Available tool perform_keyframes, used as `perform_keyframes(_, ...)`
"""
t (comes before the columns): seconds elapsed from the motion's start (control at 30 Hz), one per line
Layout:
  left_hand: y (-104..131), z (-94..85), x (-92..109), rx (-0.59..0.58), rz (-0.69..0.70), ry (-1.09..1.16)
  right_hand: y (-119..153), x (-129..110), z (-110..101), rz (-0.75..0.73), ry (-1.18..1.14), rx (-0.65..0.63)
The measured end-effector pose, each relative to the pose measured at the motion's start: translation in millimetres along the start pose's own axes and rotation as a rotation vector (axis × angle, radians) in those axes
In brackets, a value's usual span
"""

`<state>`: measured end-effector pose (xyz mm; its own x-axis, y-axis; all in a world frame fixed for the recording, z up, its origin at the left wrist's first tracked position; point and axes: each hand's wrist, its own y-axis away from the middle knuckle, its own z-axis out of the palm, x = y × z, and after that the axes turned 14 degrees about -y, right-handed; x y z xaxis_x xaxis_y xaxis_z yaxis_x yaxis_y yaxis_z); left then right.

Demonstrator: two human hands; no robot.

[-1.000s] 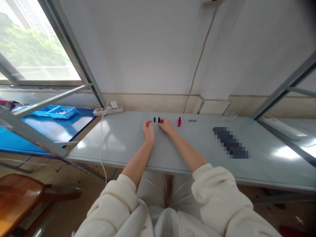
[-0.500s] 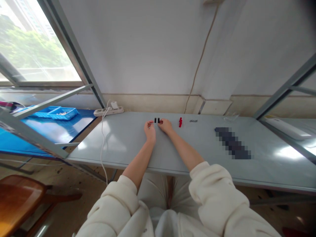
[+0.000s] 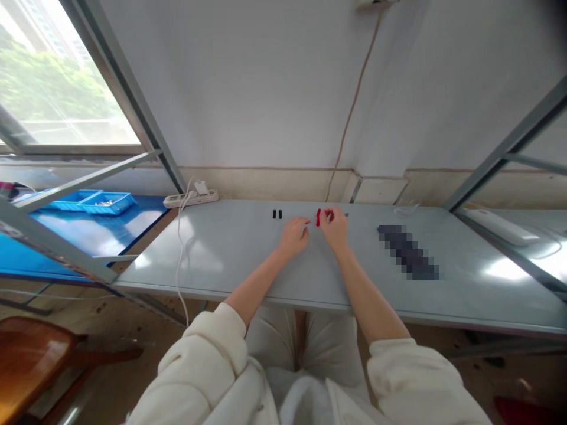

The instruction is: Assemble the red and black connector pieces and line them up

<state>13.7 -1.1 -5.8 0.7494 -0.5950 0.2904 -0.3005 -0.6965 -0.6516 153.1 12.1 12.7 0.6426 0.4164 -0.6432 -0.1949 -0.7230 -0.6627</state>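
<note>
Two small black cylinders (image 3: 277, 213) stand side by side on the grey table. To their right, red pieces (image 3: 318, 217) lie beside the fingers of my right hand (image 3: 335, 227), whose thumb and forefinger are curled close to them. A red bit also shows between those fingers, though its shape is too small to make out. My left hand (image 3: 293, 236) is just left of the red pieces, fingers apart, holding nothing visible. Small grey metal parts (image 3: 346, 215) are mostly hidden behind my right hand.
A white power strip (image 3: 191, 199) sits at the table's back left, its cable hanging over the front edge. On the right lies a dark pixelated object (image 3: 410, 252). Blue trays (image 3: 106, 202) rest on a blue table at the left. Metal posts flank the grey table.
Both my hands have moved right, away from the black cylinders. My right hand is now at the red pieces and covers most of the grey parts. The view has shifted slightly.
</note>
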Motion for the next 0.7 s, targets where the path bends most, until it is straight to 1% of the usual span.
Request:
perform_keyframes(0.03,-3,3.7,5,-0.069,0.020,-0.037,0,7,-5,0.047,0.013,0.037)
perform_keyframes(0.1,-9,10.8,14,-0.155,0.023,-0.119,1,21,-13,0.154,0.044,0.042)
perform_keyframes(0.17,-13,17.6,18,-0.197,0.013,-0.197,2,29,-16,0.275,0.090,-0.014)
perform_keyframes(0.23,-16,24.0,19,-0.214,0.009,-0.260,3,33,-18,0.382,0.149,-0.098)
perform_keyframes(0.3,-17,30.2,17,-0.218,0.013,-0.304,5,33,-19,0.435,0.210,-0.173)
perform_keyframes(0.37,-18,35.7,14,-0.215,0.027,-0.329,7,32,-17,0.430,0.264,-0.222)
perform_keyframes(0.47,-20,41.9,10,-0.198,0.040,-0.341,11,33,-12,0.368,0.333,-0.246)
perform_keyframes(0.6,-23,45.1,7,-0.147,-0.008,-0.329,15,38,-3,0.255,0.404,-0.250)
perform_keyframes(0.7,-22,43.1,5,-0.119,-0.050,-0.265,16,41,1,0.222,0.427,-0.240)
